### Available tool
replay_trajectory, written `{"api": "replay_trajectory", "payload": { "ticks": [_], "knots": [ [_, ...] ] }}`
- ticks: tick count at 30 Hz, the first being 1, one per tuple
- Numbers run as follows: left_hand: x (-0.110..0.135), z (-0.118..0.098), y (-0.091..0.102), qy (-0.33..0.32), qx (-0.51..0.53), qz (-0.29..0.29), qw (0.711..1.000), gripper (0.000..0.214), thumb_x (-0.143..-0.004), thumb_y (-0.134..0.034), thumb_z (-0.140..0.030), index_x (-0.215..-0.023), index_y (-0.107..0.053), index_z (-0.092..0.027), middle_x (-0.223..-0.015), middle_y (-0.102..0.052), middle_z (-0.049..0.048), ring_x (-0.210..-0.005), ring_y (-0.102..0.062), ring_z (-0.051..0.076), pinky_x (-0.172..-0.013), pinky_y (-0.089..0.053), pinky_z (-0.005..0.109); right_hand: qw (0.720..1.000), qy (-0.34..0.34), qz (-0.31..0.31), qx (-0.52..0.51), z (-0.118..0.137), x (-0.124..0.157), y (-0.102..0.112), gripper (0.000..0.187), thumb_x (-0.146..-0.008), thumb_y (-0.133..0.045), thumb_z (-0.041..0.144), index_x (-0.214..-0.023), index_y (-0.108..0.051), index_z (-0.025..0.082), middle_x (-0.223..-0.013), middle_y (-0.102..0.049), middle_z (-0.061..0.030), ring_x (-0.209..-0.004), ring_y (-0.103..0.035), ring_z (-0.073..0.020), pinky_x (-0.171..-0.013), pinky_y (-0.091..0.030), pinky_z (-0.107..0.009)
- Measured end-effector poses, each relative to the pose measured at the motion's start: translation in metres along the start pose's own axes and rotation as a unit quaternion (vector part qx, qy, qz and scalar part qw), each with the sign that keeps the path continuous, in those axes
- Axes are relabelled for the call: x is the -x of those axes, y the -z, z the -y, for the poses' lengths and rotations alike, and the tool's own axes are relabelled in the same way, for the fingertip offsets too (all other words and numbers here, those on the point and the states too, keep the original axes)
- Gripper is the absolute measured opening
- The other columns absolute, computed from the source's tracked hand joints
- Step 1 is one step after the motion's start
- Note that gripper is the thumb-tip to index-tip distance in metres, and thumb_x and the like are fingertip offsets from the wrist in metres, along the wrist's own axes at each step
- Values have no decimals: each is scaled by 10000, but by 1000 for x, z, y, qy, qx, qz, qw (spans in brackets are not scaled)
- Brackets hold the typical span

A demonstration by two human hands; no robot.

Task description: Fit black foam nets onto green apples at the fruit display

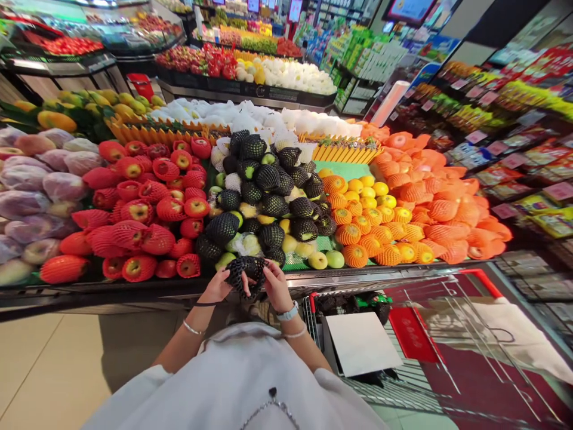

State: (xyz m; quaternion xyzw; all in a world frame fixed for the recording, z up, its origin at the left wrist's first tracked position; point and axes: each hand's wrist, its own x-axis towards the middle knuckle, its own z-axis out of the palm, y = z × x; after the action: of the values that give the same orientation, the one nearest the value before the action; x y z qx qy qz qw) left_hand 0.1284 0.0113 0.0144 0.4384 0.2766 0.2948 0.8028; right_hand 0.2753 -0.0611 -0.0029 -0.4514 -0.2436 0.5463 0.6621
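Note:
Between my two hands is a black foam fruit net (247, 273), stretched above the front edge of the display. My left hand (219, 285) grips its left side, and one or more fingertips show through the mesh. The fingers of my right hand (276, 285) pinch its right side. Whether any fruit is inside the net cannot be made out. Just beyond lies a heap of fruit in black nets (268, 179), with green pears or apples (335, 259) loose at its front.
Red-netted apples (138, 212) lie to the left, oranges (371, 239) and orange-wrapped fruit (430, 191) to the right. A shopping cart (421, 382) holding a white box (362, 343) stands at my right, close to the display's metal edge (358, 276). Snack shelves (514, 143) rise further right.

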Motion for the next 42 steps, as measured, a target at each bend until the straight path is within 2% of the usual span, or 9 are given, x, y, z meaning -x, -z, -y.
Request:
{"api": "replay_trajectory", "payload": {
  "ticks": [6,13,18,22,25,28,32,37,42],
  "knots": [
    [1,6,11,-16,15,-18,1000,483,-727,-536,-636,-666,-576,-158,-319,-505,-16,-286,-485,151,-396,-440,278,996,-63,4,-58,-15,0,-6,336,-698,-683,463,-918,-611,219,-893,-656,-21,-757,-601,-140,-672,-500,-260],
    [-2,15,17,-29,-15,-110,993,411,-738,-580,-548,-670,-589,-142,-458,-594,-5,-344,-503,126,-434,-459,281,994,51,-94,20,-24,1,-13,371,-643,-711,489,-866,-589,218,-822,-585,-2,-774,-531,-146,-733,-466,-266],
    [-1,9,20,-4,26,-69,997,517,-699,-582,-638,-481,-553,-170,-514,-606,26,-536,-585,173,-666,-540,381,998,17,-51,-19,-17,-5,-8,269,-687,-690,443,-754,-560,217,-729,-575,20,-688,-528,-131,-707,-465,-268],
    [-2,2,14,69,99,-71,990,560,-781,-503,-629,-430,-478,-194,-439,-509,3,-548,-574,171,-802,-527,437,997,-48,12,-66,-21,-5,-9,333,-732,-613,492,-939,-559,237,-896,-644,-16,-789,-607,-168,-738,-508,-319],
    [-5,3,13,84,141,-69,984,540,-838,-474,-566,-437,-449,-205,-359,-381,-41,-442,-491,132,-830,-527,436,995,14,-12,100,-24,-7,-5,394,-813,-493,468,-1136,-513,243,-954,-658,-33,-828,-626,-185,-765,-522,-352],
    [-8,5,20,50,139,-72,986,518,-831,-524,-507,-422,-425,-206,-332,-348,-52,-410,-454,116,-856,-527,421,929,137,-142,314,-13,-17,20,336,-880,-391,406,-1161,-494,252,-1071,-620,-54,-970,-591,-201,-895,-473,-395],
    [-7,3,38,-8,87,-71,994,496,-757,-568,-563,-428,-463,-206,-405,-501,-3,-548,-564,167,-897,-506,444,845,183,-278,419,20,-43,87,480,-818,-492,377,-1244,-408,173,-1355,-404,-151,-1319,-295,-288,-1092,-211,-530],
    [-9,3,37,-51,62,-66,995,385,-707,-613,-546,-807,-644,-176,-793,-700,76,-968,-632,292,-967,-436,514,668,69,-228,705,35,-79,144,619,-714,-662,357,-1211,-425,74,-1185,-543,-241,-1184,-449,-356,-1002,-293,-528],
    [-16,12,8,-105,38,-34,993,507,-655,-700,-425,-1106,-572,-231,-1044,-688,72,-1124,-571,271,-1039,-383,448,630,71,-231,738,19,-99,142,606,-728,-659,394,-1177,-435,55,-1160,-537,-272,-1059,-523,-346,-971,-302,-526]
  ]
}}
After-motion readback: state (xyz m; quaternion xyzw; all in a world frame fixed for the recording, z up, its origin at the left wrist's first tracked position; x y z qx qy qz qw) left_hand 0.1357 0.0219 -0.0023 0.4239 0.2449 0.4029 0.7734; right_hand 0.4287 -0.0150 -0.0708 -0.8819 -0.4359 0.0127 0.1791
